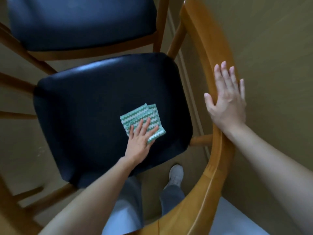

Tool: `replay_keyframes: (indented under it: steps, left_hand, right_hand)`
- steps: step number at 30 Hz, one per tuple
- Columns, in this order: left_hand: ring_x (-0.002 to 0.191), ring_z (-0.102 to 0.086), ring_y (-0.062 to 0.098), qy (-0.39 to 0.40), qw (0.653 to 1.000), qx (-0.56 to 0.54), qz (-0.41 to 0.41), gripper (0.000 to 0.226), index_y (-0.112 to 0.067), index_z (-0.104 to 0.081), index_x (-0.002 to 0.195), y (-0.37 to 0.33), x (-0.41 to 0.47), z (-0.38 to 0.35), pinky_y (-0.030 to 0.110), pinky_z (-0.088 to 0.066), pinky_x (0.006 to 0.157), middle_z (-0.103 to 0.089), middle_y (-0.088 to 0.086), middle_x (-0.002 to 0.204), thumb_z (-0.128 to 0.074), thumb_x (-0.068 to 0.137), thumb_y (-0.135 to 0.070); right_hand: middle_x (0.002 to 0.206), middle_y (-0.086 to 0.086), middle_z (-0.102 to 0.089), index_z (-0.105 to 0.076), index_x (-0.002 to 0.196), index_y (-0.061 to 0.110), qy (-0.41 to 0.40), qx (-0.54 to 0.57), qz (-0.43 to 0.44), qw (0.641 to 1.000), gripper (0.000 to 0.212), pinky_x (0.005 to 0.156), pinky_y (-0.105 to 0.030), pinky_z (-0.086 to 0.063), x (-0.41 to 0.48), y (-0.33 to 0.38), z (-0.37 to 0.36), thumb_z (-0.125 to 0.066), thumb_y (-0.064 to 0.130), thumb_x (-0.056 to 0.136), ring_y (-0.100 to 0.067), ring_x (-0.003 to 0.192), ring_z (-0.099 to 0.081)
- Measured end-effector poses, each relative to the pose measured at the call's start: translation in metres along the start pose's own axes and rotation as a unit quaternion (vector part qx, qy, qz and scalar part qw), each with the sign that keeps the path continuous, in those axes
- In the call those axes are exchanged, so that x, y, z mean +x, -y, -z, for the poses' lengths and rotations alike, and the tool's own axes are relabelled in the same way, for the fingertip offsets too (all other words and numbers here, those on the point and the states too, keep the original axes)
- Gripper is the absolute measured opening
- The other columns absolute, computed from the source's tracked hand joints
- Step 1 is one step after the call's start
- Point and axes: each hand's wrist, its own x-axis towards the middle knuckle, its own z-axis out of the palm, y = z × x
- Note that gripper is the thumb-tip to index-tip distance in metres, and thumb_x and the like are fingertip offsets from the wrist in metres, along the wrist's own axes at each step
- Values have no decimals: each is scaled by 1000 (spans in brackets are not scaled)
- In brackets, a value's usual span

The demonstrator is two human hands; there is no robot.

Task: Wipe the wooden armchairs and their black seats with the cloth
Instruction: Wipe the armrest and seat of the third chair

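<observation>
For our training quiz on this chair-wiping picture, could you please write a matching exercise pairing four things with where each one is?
Things:
1. left hand
2. right hand
3. cloth
4. shoe

Places:
A. resting on the curved wooden rail
B. lying on the near black seat
C. standing on the floor
D. pressing flat on the cloth

Pairs: 1-D, 2-A, 3-B, 4-C.

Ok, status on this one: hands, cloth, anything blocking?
Left hand flat on cloth on near black seat. Right hand open on wooden rail. Nothing blocking.
</observation>
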Motion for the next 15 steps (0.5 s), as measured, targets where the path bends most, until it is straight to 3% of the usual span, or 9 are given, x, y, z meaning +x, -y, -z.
replay_keyframes:
  steps: [3,7,11,15]
  left_hand:
    - [142,20,10,37,998,42,-29,55,-38,-18,147,-1,-23,-14,34,20,112,-4,-3,156,-20,92,-44]
    - [140,-24,31,55,981,151,-106,55,-34,-31,142,6,-40,-7,45,2,112,-27,5,151,-39,87,-33]
    - [142,-22,30,78,967,198,-143,91,-32,-35,141,6,-58,-4,47,-2,112,-29,5,149,-80,63,-18]
    - [136,-29,31,98,947,250,-175,95,-29,-37,139,11,-71,-7,50,-4,110,-28,7,150,-83,58,-16]
  right_hand:
    - [158,-3,-10,-12,151,16,-2,2,8,1000,67,116,-41,-2,-1,0,1,-47,26,94,-22,146,-6]
    - [157,-5,-15,-19,149,12,10,-16,56,998,64,116,-43,-7,-3,3,2,-48,20,93,-24,145,-11]
    - [158,-3,-9,-13,150,15,40,-32,52,997,68,116,-42,-6,-4,5,8,-49,21,93,-22,146,-7]
    - [158,-4,-7,-10,151,18,49,-6,37,998,69,116,-41,-3,-21,17,11,-49,22,93,-21,146,-4]
